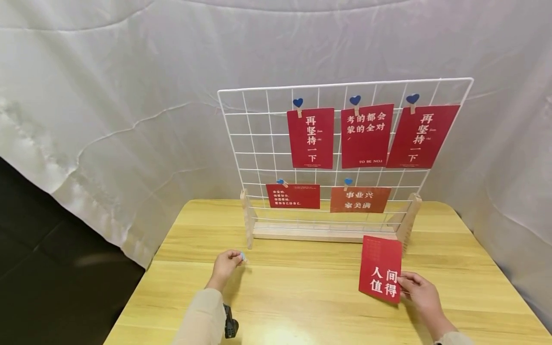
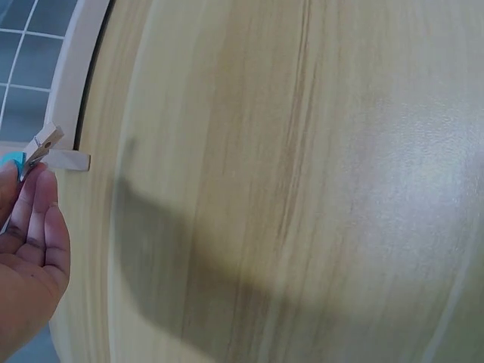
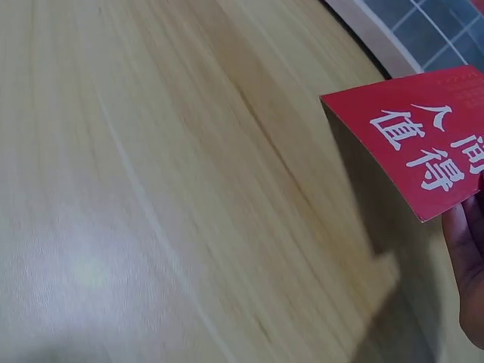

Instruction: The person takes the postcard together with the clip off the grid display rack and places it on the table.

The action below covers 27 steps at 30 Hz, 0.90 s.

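Observation:
My left hand (image 1: 225,269) pinches a small wooden clothespin (image 2: 44,144) with a light blue decoration on it, over the left part of the table. In the left wrist view the peg's wooden end points up and away from the fingertips. My right hand (image 1: 421,294) holds a red card (image 1: 380,268) with large white characters by its lower right edge. The card is raised above the table and tilted, in front of the rack's right foot; its shadow falls on the wood in the right wrist view.
Behind both hands stands a white wire grid rack (image 1: 258,143) in a wooden base (image 1: 302,232). Three upright red cards (image 1: 312,148) hang along its top from dark blue heart pegs (image 1: 355,100). Lower down hang a red card (image 1: 297,201) and an orange card (image 1: 366,206). Grey curtain (image 1: 129,96) surrounds the table (image 1: 302,297).

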Motion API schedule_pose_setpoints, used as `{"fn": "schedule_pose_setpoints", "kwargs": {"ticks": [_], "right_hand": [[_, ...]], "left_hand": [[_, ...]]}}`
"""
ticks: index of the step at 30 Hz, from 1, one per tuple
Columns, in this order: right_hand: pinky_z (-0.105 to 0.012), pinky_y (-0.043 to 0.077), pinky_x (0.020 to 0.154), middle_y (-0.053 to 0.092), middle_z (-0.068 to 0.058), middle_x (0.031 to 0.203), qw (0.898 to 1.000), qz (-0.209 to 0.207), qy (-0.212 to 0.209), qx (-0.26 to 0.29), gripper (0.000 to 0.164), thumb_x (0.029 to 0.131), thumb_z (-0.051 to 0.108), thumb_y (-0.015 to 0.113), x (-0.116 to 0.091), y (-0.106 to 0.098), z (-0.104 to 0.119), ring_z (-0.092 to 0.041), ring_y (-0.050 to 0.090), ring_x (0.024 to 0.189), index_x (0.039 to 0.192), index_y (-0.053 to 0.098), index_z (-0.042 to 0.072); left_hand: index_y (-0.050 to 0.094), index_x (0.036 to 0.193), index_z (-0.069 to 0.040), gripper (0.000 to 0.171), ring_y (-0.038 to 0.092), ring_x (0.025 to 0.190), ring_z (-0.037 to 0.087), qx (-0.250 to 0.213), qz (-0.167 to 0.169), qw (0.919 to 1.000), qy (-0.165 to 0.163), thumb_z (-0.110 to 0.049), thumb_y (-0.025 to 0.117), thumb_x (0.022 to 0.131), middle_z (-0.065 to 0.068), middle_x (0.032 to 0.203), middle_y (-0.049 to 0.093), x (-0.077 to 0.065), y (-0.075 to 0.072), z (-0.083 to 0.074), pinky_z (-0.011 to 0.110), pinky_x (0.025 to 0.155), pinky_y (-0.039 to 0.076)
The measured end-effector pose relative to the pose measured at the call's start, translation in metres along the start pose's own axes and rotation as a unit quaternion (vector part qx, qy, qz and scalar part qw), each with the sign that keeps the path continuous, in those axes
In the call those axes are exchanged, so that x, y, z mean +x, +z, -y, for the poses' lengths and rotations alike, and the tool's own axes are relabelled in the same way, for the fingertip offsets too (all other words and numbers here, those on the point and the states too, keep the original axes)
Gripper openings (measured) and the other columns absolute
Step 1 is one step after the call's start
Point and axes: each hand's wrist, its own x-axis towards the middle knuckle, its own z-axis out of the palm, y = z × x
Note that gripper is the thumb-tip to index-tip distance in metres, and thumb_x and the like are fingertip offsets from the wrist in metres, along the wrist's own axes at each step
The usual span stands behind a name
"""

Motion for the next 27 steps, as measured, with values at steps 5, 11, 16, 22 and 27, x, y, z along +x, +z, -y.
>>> {"fn": "schedule_pose_setpoints", "kwargs": {"ticks": [5, 11, 16, 22, 27], "right_hand": [[-0.026, 0.05, 0.061, 0.06, 0.004, 0.075, 1.0, 0.005, 0.008, 0.012, 0.008, 0.081, 0.011, 0.058, 0.002, -0.007, -0.006, -0.009, 0.057, 0.065, 0.088, 0.059, 0.009], [-0.026, 0.05, 0.06, 0.06, 0.007, 0.071, 1.0, 0.009, 0.011, 0.027, 0.014, 0.08, 0.007, 0.057, 0.005, -0.012, -0.008, -0.009, 0.057, 0.063, 0.079, 0.059, 0.021], [-0.026, 0.05, 0.059, 0.06, 0.009, 0.069, 0.999, 0.018, 0.003, 0.034, 0.026, 0.081, 0.004, 0.055, 0.005, -0.014, -0.009, -0.007, 0.057, 0.063, 0.077, 0.057, 0.03], [-0.024, 0.049, 0.059, 0.059, 0.016, 0.069, 0.999, 0.02, -0.013, 0.03, 0.033, 0.081, 0.004, 0.056, 0.009, -0.017, -0.012, -0.003, 0.056, 0.065, 0.08, 0.054, 0.037], [-0.024, 0.049, 0.061, 0.059, 0.019, 0.073, 1.0, 0.016, -0.005, 0.009, 0.045, 0.082, 0.002, 0.053, 0.014, -0.02, -0.014, -0.003, 0.058, 0.067, 0.125, 0.042, 0.006]], "left_hand": [[0.054, 0.099, 0.012, 0.02, 0.056, 0.083, 0.028, 0.014, 0.003, 0.9999, -0.005, -0.001, 0.051, 0.085, 0.014, 0.087, 0.057, 0.002, 0.002, 0.003, 0.038, 0.077, 0.045], [0.054, 0.099, 0.013, 0.02, 0.057, 0.082, 0.027, 0.018, 0.008, 0.9998, -0.009, -0.001, 0.05, 0.085, 0.014, 0.087, 0.058, 0.005, 0.004, 0.007, 0.037, 0.076, 0.046], [0.053, 0.099, 0.013, 0.02, 0.057, 0.084, 0.028, 0.005, 0.013, 0.9998, -0.012, 0.0, 0.049, 0.085, 0.015, 0.089, 0.058, 0.006, 0.006, 0.009, 0.037, 0.077, 0.046], [0.054, 0.098, 0.014, 0.019, 0.057, 0.084, 0.028, 0.015, 0.016, 0.9997, -0.013, 0.0, 0.049, 0.085, 0.016, 0.088, 0.058, 0.005, 0.008, 0.008, 0.036, 0.076, 0.046], [0.054, 0.097, 0.013, 0.019, 0.057, 0.084, 0.028, 0.032, 0.021, 0.9992, -0.013, 0.0, 0.049, 0.085, 0.015, 0.087, 0.058, 0.008, 0.01, 0.01, 0.035, 0.074, 0.047]]}}
